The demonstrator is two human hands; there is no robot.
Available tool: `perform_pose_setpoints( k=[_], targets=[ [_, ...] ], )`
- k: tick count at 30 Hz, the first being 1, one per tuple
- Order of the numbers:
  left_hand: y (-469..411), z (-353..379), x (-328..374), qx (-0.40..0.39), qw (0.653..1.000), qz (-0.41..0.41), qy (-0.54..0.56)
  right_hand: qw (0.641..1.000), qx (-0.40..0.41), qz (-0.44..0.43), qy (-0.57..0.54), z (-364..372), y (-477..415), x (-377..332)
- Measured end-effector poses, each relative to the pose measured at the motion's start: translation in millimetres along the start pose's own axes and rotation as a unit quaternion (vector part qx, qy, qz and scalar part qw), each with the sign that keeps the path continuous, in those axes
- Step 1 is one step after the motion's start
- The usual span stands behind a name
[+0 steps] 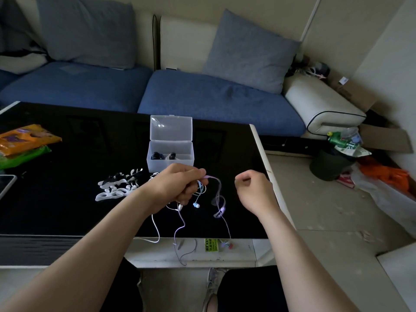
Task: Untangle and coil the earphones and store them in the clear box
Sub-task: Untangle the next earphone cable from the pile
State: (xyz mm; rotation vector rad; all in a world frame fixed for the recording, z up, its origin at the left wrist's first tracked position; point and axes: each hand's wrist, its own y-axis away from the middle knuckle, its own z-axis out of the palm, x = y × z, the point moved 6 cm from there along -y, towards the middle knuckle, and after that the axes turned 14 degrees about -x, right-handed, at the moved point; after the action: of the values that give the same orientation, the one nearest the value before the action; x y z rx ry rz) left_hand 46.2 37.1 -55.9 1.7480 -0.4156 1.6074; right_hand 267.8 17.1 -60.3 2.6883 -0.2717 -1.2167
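Note:
My left hand (pixel 177 185) grips a tangled bunch of earphones above the black table (pixel 67 210). A purple earphone cable (pixel 219 199) loops out of the fist to the right and hangs down past the table's front edge. A pale blue earbud (pixel 196 205) and a white cable (pixel 155 226) dangle below the hand. My right hand (pixel 254 192) hovers just right of the purple loop, fingers curled, holding nothing that I can see. The clear box (pixel 170 161) stands behind my left hand with its lid up; dark earphones lie inside.
White cable winders (pixel 117 188) lie left of my left hand. Snack packets (pixel 24 143) and a phone (pixel 6 184) sit at the table's left edge. A blue sofa (pixel 202 97) runs behind the table. A full bin (pixel 331 163) stands on the floor to the right.

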Motion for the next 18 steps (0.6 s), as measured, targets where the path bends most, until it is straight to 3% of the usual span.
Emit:
perform_pose_setpoints(
  k=[2,7,13,15,18],
  targets=[
    [-0.4,2.6,1.1,-0.003,1.0,0.008,0.012,0.999,-0.004,-0.017,-0.032,2.4,3.4,-11.3],
    [-3.1,8.2,3.1,-0.014,0.999,0.019,0.028,0.966,-0.176,0.0,-0.19,32.8,21.2,-38.3],
    [0.8,27.3,6.4,-0.074,0.996,0.015,-0.04,0.942,-0.133,-0.024,-0.306,32.4,12.6,-36.2],
    [-0.7,24.5,6.5,-0.041,0.998,0.016,-0.039,0.94,-0.128,-0.043,-0.315,32.5,10.2,-36.7],
    [-2.6,8.1,6.9,0.091,0.993,0.032,-0.071,0.925,-0.141,-0.053,-0.348,33.6,10.8,-41.3]
  ],
)
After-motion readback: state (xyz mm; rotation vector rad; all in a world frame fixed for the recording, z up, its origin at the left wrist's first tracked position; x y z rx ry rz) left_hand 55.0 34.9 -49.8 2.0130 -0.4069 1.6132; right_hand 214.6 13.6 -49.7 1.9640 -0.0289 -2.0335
